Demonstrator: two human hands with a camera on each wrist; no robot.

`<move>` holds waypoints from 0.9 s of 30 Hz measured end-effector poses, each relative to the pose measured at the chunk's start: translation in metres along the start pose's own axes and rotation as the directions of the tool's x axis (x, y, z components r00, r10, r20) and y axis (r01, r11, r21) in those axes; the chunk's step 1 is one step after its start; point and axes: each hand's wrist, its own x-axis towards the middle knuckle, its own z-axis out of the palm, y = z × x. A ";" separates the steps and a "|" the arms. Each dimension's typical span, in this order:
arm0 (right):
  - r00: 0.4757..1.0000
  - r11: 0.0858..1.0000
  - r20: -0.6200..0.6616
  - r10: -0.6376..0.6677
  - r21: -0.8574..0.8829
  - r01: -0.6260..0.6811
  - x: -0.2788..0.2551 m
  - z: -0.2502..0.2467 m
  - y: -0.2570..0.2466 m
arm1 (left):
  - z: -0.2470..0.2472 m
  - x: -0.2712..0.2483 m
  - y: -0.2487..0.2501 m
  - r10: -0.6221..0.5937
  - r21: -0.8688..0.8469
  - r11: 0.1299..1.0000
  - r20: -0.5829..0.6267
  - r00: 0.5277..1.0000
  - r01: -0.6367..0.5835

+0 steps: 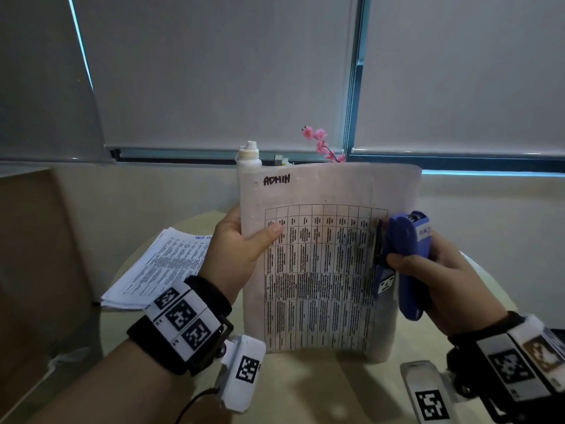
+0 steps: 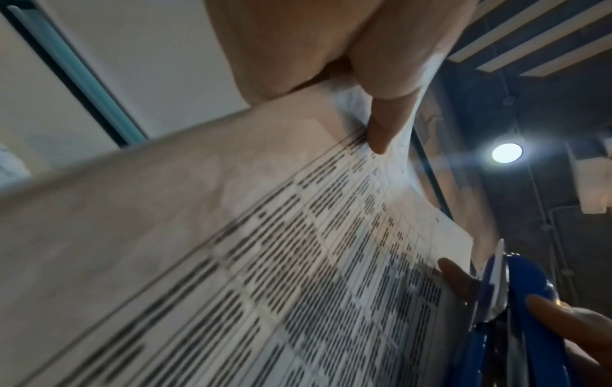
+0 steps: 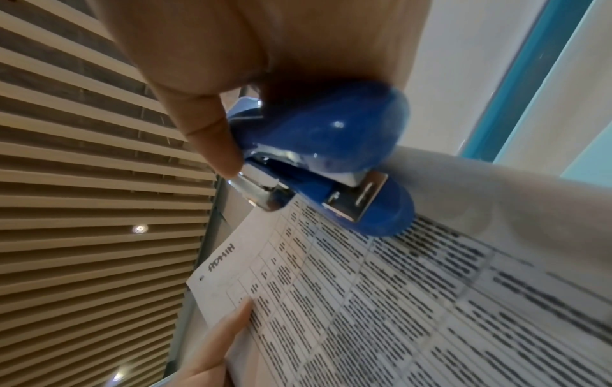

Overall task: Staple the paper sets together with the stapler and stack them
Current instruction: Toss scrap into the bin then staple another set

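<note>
Held upright above the table (image 1: 336, 381): paper set (image 1: 318, 270), left edge pinched by left hand (image 1: 235, 255). Stapler (image 1: 403, 264) at its right edge, gripped in right hand (image 1: 437, 276). Thin, floppy, already bowing; likely best pinched near the stapled edge. Finished stack (image 1: 159, 267) left of it.

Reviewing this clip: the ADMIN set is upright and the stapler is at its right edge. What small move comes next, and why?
Probably slide the blue stapler up to a top corner. The right hand grips it at mid-height beside the ADMIN paper set, while the left hand pinches the opposite edge, steadying it.
</note>
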 end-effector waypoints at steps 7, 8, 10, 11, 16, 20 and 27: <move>0.996 0.997 -0.041 0.080 -0.012 -0.080 0.005 0.002 0.007 | 0.004 0.001 0.001 -0.022 0.064 0.998 0.015 1.000 0.021; 0.996 0.996 -0.036 0.083 -0.016 -0.084 0.007 0.001 0.005 | 0.005 0.004 0.006 -0.006 0.077 0.997 0.012 1.000 0.005; 0.994 0.994 -0.018 0.103 -0.019 -0.104 0.012 0.002 -0.002 | 0.005 0.013 0.014 0.001 0.122 0.993 0.000 1.000 -0.001; 0.993 0.993 -0.016 0.117 -0.013 -0.117 0.015 0.002 -0.005 | 0.003 0.019 0.016 -0.011 0.157 0.988 0.000 1.000 0.011; 0.971 0.966 -0.107 0.215 0.168 -0.195 0.028 -0.003 -0.017 | -0.014 0.062 0.025 -0.224 0.393 0.908 0.170 0.960 0.143; 0.941 0.942 -0.222 0.257 0.274 -0.193 0.040 -0.008 0.000 | -0.013 0.070 0.001 -0.570 0.730 0.657 0.315 0.759 0.190; 0.761 0.718 -0.263 0.593 0.601 -0.352 0.055 0.019 0.068 | 0.026 0.042 -0.064 -0.726 0.966 0.242 0.245 0.643 -0.095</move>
